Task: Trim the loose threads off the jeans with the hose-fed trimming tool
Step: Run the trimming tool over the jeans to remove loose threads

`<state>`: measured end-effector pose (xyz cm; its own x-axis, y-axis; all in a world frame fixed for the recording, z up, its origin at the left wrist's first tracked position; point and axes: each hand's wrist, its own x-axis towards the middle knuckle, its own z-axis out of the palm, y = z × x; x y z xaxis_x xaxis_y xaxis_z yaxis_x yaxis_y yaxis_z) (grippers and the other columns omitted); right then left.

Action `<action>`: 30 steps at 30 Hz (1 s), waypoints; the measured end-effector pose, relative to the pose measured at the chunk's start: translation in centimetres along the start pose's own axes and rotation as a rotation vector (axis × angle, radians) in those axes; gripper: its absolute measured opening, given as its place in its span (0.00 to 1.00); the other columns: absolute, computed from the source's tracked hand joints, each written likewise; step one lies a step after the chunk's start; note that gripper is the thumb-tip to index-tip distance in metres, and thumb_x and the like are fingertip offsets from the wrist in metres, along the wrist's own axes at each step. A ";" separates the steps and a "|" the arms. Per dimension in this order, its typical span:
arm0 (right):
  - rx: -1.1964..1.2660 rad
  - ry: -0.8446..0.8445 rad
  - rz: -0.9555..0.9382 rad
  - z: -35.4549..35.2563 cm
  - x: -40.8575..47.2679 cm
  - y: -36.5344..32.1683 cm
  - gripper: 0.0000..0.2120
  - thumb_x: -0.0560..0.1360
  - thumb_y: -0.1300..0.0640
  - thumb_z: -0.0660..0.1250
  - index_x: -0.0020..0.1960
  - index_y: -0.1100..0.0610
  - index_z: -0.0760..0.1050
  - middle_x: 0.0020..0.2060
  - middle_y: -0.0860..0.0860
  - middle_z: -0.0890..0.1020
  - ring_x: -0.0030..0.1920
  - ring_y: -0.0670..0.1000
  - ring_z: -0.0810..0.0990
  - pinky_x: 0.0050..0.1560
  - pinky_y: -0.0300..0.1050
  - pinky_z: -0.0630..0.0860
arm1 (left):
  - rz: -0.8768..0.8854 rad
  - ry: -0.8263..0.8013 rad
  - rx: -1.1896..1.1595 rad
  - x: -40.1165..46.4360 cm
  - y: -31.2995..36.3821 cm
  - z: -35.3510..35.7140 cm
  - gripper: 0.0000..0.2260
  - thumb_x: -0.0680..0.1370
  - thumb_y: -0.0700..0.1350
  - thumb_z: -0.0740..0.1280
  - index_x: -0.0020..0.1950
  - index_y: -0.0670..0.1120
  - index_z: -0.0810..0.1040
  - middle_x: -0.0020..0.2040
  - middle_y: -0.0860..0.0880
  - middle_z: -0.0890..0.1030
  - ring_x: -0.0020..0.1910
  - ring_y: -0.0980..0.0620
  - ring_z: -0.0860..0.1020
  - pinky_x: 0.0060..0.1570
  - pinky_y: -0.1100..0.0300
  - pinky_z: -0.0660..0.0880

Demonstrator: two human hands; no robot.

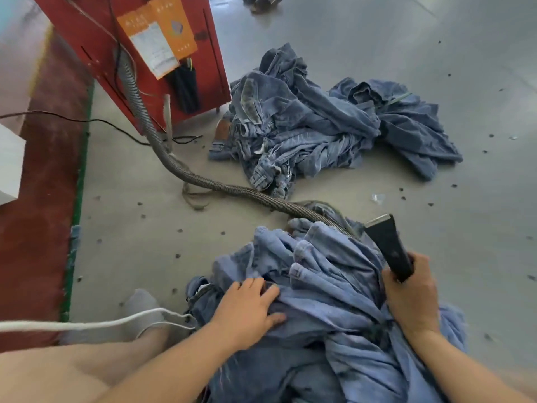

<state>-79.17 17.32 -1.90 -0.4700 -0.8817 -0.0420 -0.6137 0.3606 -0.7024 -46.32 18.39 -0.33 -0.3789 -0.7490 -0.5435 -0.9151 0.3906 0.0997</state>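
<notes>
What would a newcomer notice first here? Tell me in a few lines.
First, the right hand gripping the black trimmer, blade raised over the jeans in the foreground, while the left hand lies flat on them. Next, the grey hose snaking across the floor to the red machine at top left. Beyond lies a second denim pile.

Garment workshop: jeans piles (319, 126), hose machine (145, 53).
</notes>
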 end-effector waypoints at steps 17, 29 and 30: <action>-0.277 -0.487 -0.452 -6.6 10.0 -12.4 0.23 0.77 0.47 0.72 0.54 0.45 0.56 0.37 0.51 0.79 0.32 0.53 0.78 0.32 0.49 0.71 | -0.361 0.441 -0.964 0.7 2.8 -4.9 0.08 0.80 0.45 0.62 0.53 0.56 0.77 0.52 0.57 0.81 0.54 0.55 0.78 0.51 0.57 0.72; -0.583 -0.705 -0.775 -8.2 11.7 -17.7 0.28 0.72 0.23 0.50 0.71 0.23 0.57 0.37 0.36 0.79 0.32 0.40 0.78 0.34 0.41 0.73 | -0.312 0.432 -1.017 4.6 5.0 -5.9 0.14 0.83 0.55 0.60 0.65 0.51 0.74 0.60 0.54 0.79 0.62 0.51 0.76 0.62 0.51 0.74; -0.680 -0.703 -0.773 -7.2 11.5 -17.0 0.31 0.71 0.21 0.47 0.72 0.25 0.55 0.39 0.36 0.79 0.34 0.39 0.77 0.34 0.42 0.71 | -0.311 0.412 -1.025 5.6 4.9 -6.4 0.17 0.83 0.56 0.60 0.69 0.50 0.72 0.63 0.52 0.78 0.65 0.50 0.75 0.64 0.52 0.73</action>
<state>-78.73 3.28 14.69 0.4722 -0.8288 -0.3003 -0.8802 -0.4249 -0.2113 -53.81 12.71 2.45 0.0404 -0.9289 -0.3681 -0.5872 -0.3202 0.7434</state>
